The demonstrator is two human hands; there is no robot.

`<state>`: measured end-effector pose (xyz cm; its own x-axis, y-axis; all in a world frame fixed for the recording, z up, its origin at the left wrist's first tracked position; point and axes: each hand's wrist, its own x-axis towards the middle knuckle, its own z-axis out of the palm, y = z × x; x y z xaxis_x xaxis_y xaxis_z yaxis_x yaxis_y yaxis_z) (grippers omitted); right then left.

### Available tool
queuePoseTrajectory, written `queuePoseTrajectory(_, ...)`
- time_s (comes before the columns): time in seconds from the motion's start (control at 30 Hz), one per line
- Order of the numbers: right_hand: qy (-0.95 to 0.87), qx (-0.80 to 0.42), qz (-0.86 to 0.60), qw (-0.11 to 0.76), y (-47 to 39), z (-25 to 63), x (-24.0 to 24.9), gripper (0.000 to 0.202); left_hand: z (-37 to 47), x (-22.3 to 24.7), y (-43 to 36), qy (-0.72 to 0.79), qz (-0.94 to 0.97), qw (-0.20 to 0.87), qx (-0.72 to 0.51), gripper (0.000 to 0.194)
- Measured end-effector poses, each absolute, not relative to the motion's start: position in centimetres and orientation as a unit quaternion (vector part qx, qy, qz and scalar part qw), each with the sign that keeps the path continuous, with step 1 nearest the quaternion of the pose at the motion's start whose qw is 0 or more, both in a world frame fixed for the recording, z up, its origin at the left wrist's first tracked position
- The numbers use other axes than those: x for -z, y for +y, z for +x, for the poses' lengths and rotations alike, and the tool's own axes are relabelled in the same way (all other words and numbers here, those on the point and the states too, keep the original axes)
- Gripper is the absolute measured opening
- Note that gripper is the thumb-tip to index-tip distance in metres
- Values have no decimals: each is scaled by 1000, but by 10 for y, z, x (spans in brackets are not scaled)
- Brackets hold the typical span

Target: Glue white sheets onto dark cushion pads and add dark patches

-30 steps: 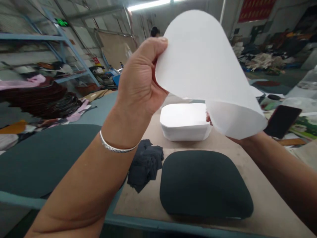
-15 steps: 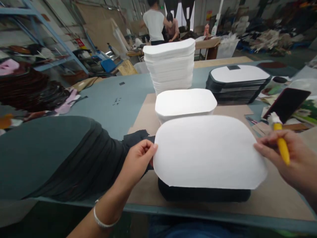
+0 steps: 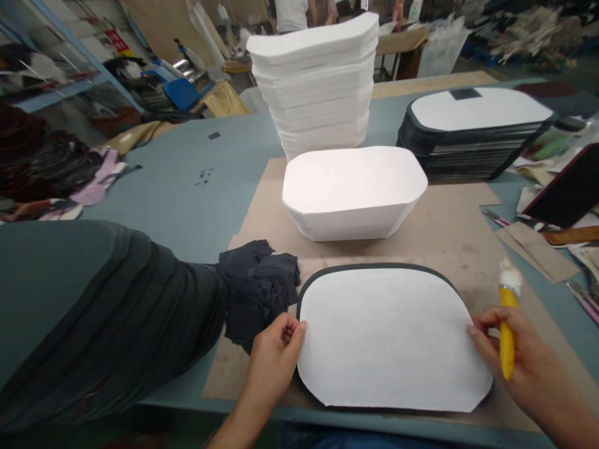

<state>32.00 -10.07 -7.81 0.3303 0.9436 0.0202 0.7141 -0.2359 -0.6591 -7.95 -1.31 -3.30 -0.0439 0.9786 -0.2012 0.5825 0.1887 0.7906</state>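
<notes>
A white rounded sheet [image 3: 393, 340] lies over a slightly larger dark piece [image 3: 374, 267], whose rim shows along the top and sides. My left hand [image 3: 277, 352] pinches the sheet's left edge between thumb and fingers. At the right edge, my right hand [image 3: 508, 343] pinches the same sheet. A yellow-handled brush [image 3: 508, 330] with whitish bristles is also tucked in my right hand, bristles up. Crumpled dark cloth [image 3: 257, 287] sits just beyond my left hand. Past the sheet stands a short stack of white sheets [image 3: 353, 184].
A tall leaning stack of white sheets [image 3: 318, 87] is behind. Dark pieces are piled high at left [image 3: 107, 324]. Another stack [image 3: 477, 137], white-topped with dark edges, stands back right. A phone [image 3: 568, 190] leans at right. Brown board [image 3: 449, 231] covers part of the table.
Both hands have lowered the white sheet toward me onto the dark piece, whose rim now shows around it. The brush has moved down with my right hand. The view has tilted downward.
</notes>
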Motion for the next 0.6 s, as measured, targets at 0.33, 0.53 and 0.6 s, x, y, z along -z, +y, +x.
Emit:
queuePoseTrajectory(0.33,-484,-203,-806,275,-103,300,61,41,-79,36,-12,694,549,402,-235,38)
queuePoseTrajectory(0.53,-450,-227,-819,274,-101,303,61,48,-77,33,-11,701,551,396,-221,36)
queuePoseTrajectory(0.6,-452,-219,-819,278,-101,303,61,46,-77,33,-11,703,550,395,-218,35)
